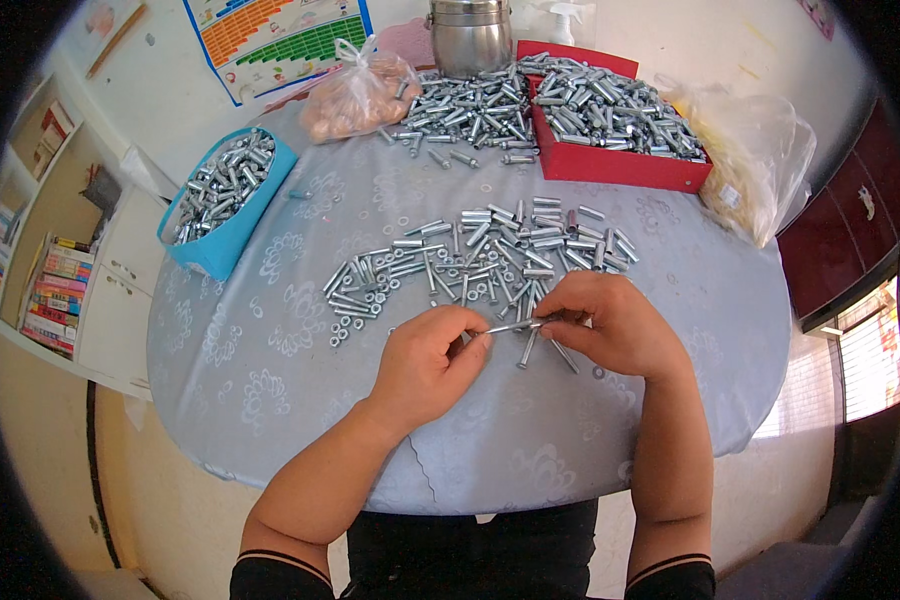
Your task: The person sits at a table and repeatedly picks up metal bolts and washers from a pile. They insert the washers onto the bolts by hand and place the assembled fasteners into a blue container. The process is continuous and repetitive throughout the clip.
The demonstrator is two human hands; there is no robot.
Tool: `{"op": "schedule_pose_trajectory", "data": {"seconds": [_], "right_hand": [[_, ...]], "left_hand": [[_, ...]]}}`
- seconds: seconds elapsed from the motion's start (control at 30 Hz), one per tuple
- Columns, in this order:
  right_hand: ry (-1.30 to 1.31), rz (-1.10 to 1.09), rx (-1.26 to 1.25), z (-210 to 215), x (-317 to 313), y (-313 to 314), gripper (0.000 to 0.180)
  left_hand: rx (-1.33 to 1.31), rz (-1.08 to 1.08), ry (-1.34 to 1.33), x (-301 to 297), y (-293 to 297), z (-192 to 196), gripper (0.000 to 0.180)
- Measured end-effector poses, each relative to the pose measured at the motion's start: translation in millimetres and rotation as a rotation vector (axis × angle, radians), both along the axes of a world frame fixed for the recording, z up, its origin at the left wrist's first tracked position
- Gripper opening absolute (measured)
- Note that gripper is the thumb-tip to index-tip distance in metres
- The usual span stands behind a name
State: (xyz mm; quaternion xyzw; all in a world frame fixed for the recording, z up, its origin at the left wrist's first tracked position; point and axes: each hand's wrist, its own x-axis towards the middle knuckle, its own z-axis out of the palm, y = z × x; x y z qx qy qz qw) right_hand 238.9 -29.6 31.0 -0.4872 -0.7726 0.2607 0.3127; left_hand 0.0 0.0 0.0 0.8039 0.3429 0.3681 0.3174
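Both left hand (428, 362) and right hand (615, 325) pinch one silver bolt (511, 327).
Each is clamped on it, just nearside of the bolt pile (538, 243); its long axis runs left to right, rising slightly rightward, head end unclear. Beyond the pile stands a red box (620, 172); left of the pile, a blue container (232, 240).

Slim silver bolt (510, 327), crosswise between the fingers (562, 298)

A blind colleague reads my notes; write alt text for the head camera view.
A person's bare left hand and right hand hold a slim silver metal part above a grey floral tablecloth. Beyond are loose silver bolts and nuts, a heaped light-blue bin and a heaped red box.
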Motion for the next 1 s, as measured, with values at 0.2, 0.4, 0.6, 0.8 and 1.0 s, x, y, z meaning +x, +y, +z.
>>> {"op": "schedule_pose_trajectory", "data": {"seconds": [0.2, 0.4, 0.6, 0.8, 1.0], "right_hand": [[0.094, -0.070, -0.027, -2.3, -7.5, 2.2, 0.017], [0.059, 0.013, 0.033, -6.2, -8.9, 3.9, 0.018], [0.176, -0.026, -0.019, -6.2, -14.3, 1.0, 0.019], [0.233, -0.041, -0.067, -2.3, -21.2, 0.6, 0.018], [0.492, -0.149, -0.187, -4.9, -22.8, 0.0, 0.015]], "left_hand": [[0.080, 0.018, 0.064, -8.9, 4.5, 5.1, 0.009], [0.083, -0.004, 0.057, -5.9, 3.7, -0.8, 0.010], [-0.271, 0.003, -0.047, -2.5, -1.2, 0.3, 0.013], [-0.606, -0.018, -0.359, 3.7, -0.8, -7.7, 0.023], [-0.601, -0.069, -0.401, 1.2, 2.2, -5.6, 0.025]]}}
